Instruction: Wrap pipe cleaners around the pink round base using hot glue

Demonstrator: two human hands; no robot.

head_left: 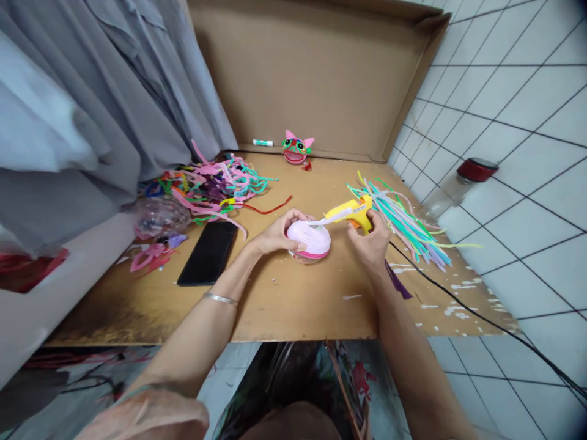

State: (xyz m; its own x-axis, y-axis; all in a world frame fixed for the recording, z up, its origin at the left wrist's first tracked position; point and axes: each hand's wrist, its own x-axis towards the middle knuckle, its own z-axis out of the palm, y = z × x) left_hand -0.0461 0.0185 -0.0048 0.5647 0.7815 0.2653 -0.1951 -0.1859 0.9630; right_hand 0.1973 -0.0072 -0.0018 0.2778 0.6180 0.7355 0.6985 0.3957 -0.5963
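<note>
Near the middle of the brown table (270,311), my left hand (279,233) is wrapped round the left side of a round, pale pink coiled ball (312,237) with a darker pink band low on its side. My right hand (372,235) grips a yellow glue gun (362,212) by its handle, to the right of the ball. The gun's nozzle points left and reaches the top of the ball; whether it touches is too small to tell. A black cord runs from near my right hand to the lower right.
At left lie a black phone (207,253) and a tangled pile of fuzzy stems (224,180). Straight stems (408,223) and a clear jar (447,194) are at right. Behind stand a pink cat-like figure (296,148) and a marker (263,143).
</note>
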